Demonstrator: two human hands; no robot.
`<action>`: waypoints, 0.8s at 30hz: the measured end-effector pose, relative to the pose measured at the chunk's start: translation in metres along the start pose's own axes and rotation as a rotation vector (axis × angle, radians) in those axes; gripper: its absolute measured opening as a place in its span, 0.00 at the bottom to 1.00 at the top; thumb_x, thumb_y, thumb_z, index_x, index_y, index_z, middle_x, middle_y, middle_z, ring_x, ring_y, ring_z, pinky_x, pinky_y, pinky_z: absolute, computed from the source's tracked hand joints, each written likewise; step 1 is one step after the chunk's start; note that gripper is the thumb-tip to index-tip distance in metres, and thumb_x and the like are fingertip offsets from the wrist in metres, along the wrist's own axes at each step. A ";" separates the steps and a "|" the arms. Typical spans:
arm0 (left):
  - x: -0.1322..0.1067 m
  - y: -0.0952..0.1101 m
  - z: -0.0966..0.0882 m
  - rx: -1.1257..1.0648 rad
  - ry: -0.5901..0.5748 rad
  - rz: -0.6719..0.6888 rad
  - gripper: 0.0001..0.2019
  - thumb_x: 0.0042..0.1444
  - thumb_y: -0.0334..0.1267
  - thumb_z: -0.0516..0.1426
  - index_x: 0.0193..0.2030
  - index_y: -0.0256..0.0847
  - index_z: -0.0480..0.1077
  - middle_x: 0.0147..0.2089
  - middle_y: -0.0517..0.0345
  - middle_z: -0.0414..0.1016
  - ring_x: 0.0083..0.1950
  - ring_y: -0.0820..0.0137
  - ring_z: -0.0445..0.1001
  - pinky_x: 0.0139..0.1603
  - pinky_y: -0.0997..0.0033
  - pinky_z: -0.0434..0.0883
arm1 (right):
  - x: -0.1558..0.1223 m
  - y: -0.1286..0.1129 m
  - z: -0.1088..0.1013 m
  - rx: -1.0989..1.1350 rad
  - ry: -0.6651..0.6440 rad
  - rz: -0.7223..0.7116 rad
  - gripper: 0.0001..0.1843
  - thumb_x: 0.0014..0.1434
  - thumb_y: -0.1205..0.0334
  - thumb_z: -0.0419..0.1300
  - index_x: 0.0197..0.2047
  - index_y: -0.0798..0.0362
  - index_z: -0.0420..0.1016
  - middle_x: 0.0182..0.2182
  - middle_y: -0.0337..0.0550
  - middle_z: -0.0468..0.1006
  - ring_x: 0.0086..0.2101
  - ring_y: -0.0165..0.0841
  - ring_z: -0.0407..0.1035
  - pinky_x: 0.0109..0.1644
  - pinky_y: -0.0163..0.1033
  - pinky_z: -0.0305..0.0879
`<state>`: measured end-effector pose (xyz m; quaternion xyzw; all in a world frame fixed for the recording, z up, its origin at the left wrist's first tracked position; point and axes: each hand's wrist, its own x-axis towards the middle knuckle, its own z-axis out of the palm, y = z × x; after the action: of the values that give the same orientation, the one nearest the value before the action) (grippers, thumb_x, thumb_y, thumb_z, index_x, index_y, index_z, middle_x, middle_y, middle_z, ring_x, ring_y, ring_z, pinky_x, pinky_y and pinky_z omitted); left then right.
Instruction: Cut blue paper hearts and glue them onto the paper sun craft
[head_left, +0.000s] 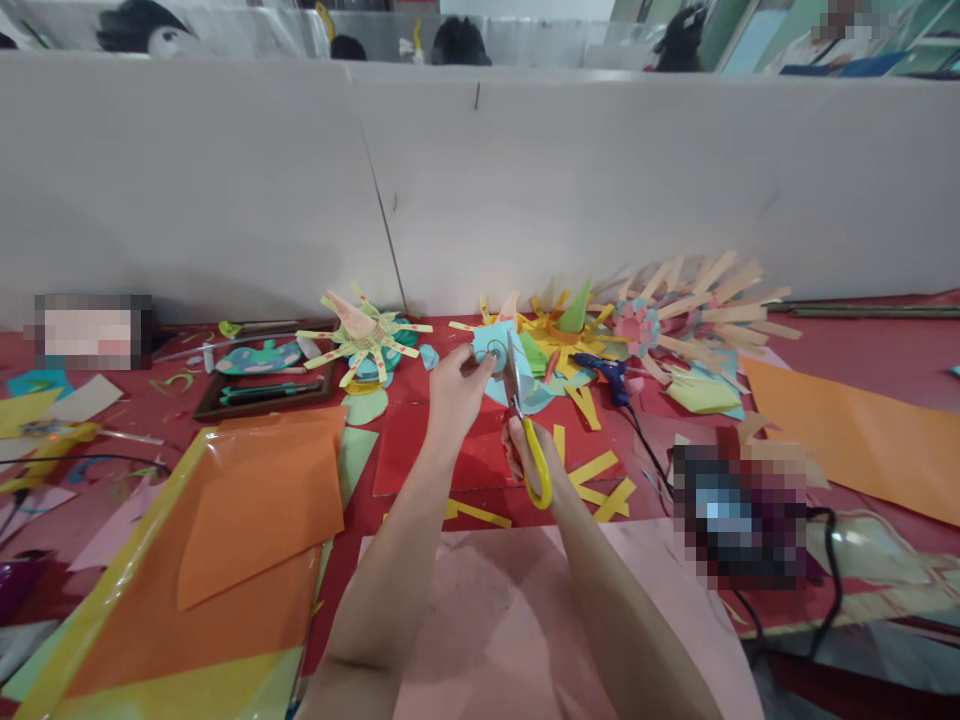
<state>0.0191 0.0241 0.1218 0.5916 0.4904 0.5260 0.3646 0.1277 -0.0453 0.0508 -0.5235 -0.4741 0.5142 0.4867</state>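
Note:
My left hand (459, 388) pinches a small light blue paper piece (491, 352) held up above the red table. My right hand (534, 462) grips yellow-handled scissors (525, 425), their blades pointing up and touching the blue paper's right side. Both forearms reach forward over a pink sheet (495, 620).
Paper flowers (365, 340) and a strip sunburst (697, 305) line the white partition (480, 180). A blue glue gun (609, 375) lies right of the scissors. Orange sheets (259, 510) (855, 440) lie left and right. Yellow strips (600, 480) and a dark tray (262, 392) sit nearby.

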 end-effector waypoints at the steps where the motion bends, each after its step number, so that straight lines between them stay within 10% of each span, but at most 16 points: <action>1: 0.000 0.000 0.000 -0.001 -0.002 -0.003 0.09 0.48 0.38 0.55 0.21 0.40 0.61 0.21 0.65 0.63 0.26 0.74 0.64 0.29 0.75 0.59 | 0.000 0.001 0.000 -0.001 -0.003 0.007 0.28 0.52 0.32 0.50 0.25 0.51 0.58 0.11 0.29 0.55 0.11 0.23 0.52 0.13 0.29 0.51; 24: 0.002 0.004 -0.003 0.011 0.043 -0.035 0.08 0.48 0.38 0.55 0.21 0.40 0.62 0.22 0.65 0.67 0.28 0.74 0.66 0.32 0.76 0.62 | 0.001 0.006 0.000 -0.009 -0.005 0.026 0.27 0.53 0.34 0.52 0.26 0.51 0.58 0.13 0.28 0.55 0.11 0.21 0.50 0.12 0.28 0.50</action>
<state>0.0166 0.0242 0.1267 0.5737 0.5112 0.5293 0.3597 0.1276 -0.0448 0.0449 -0.5307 -0.4706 0.5195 0.4764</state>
